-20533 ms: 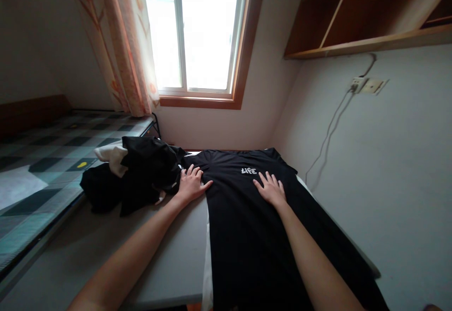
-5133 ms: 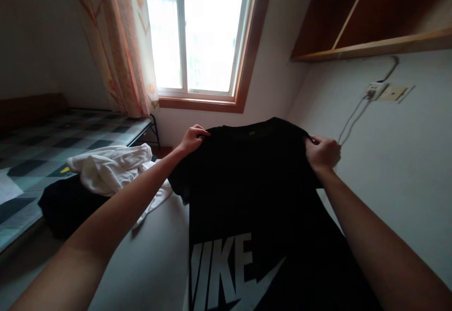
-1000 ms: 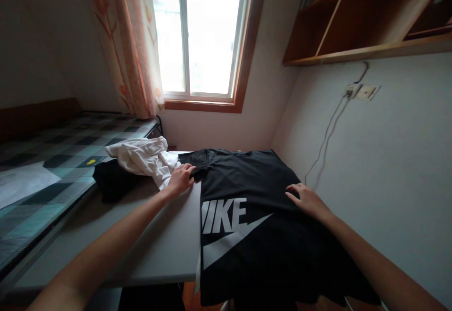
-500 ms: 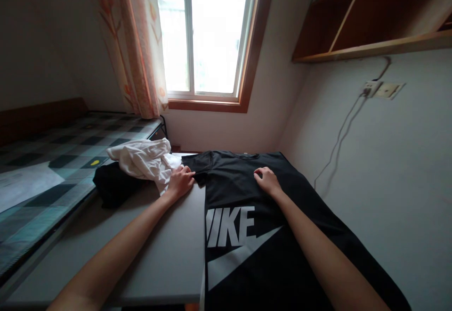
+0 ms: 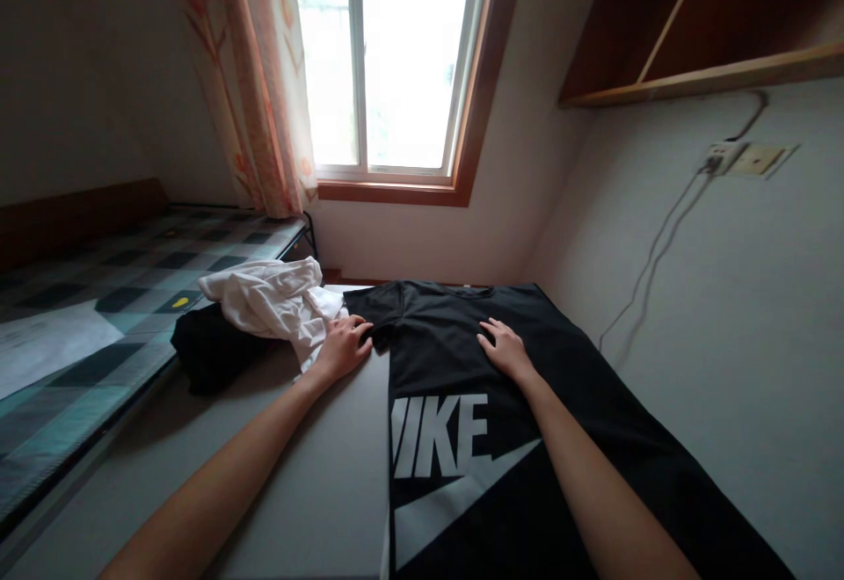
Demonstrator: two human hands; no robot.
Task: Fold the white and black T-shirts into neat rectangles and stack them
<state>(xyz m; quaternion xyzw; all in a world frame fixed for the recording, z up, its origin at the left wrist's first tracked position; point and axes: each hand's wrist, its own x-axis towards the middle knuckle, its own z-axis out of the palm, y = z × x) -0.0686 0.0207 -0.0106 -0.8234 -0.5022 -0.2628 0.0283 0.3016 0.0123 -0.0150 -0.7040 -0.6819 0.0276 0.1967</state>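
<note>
A black T-shirt (image 5: 448, 343) with large white lettering and a white swoosh lies spread on the white table (image 5: 316, 474). Its left sleeve reaches toward a heap of clothes. My left hand (image 5: 344, 347) rests at the end of that sleeve, fingers slightly apart and touching the fabric's edge. On the upper chest of the shirt lies my right hand (image 5: 506, 349), palm down with its fingers spread. Just beyond my left hand is a crumpled white garment (image 5: 270, 294), partly over a bunched black garment (image 5: 214, 347).
To the left stands a bed with a checkered mattress (image 5: 132, 255) and a sheet of paper (image 5: 53, 343) on it. A window with a flowered curtain (image 5: 257, 79) is ahead. Wooden shelving (image 5: 659, 88) and a wall socket (image 5: 725, 158) with a hanging cord are at the right.
The fingers of my right hand were curled above the shirt and now lie spread on it. My left hand's fingers have loosened at the sleeve. The view has shifted slightly.
</note>
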